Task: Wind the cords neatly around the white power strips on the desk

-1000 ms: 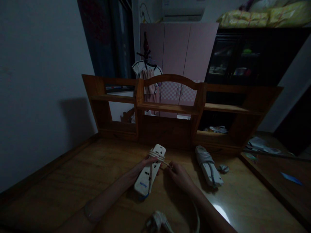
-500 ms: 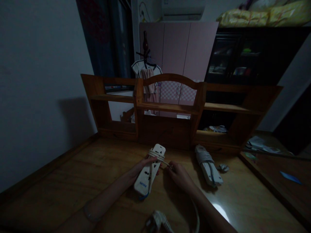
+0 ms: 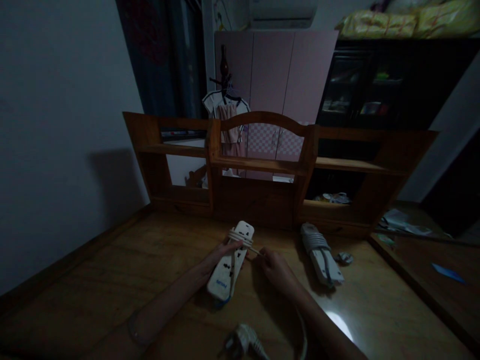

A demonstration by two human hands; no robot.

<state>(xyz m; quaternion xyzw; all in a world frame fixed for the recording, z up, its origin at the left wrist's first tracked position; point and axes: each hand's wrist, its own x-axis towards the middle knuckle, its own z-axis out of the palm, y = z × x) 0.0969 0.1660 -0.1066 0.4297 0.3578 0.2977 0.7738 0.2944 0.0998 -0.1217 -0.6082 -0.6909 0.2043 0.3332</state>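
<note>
1. Back R: dark cabinet [image 3: 412, 85], glass-fronted; on its shelves, pale items & smth green, too dim to name. Piled on top, yellow pkgs [image 3: 378, 25].
2. Back ctr: pink wardrobe [image 3: 273, 70]; hung on a stand in front, white shirt [image 3: 213, 103].
3. Below, wooden desk [image 3: 150, 255]; along its far edge, wooden shelf unit [image 3: 257, 202]. Visible at lower R cubby, pale clutter [image 3: 335, 198]; can't tell if in it or behind.
4. Ctr of desk, held between hands: white power strip [image 3: 222, 280], sockets up. Long axis slanting from near L to far R; logo end toward person, other end toward shelf unit.
5. On desk, well R of hands: second strip [image 3: 327, 267], cord wound round far half; just beside it, small plug [image 3: 344, 258].
6. L hand [image 3: 217, 256]: closed round strip's side, thumb by the wraps. R hand [image 3: 275, 266]: fingers pinching cord [image 3: 240, 237], pulled straight out from turns round strip's far half.
7. Near frame edge: large plug [image 3: 244, 340], partly blurred.
8. Vs 1 s ago: nearly identical grips & wraps; view dipped slightly, strip's far end a touch further L.
</note>
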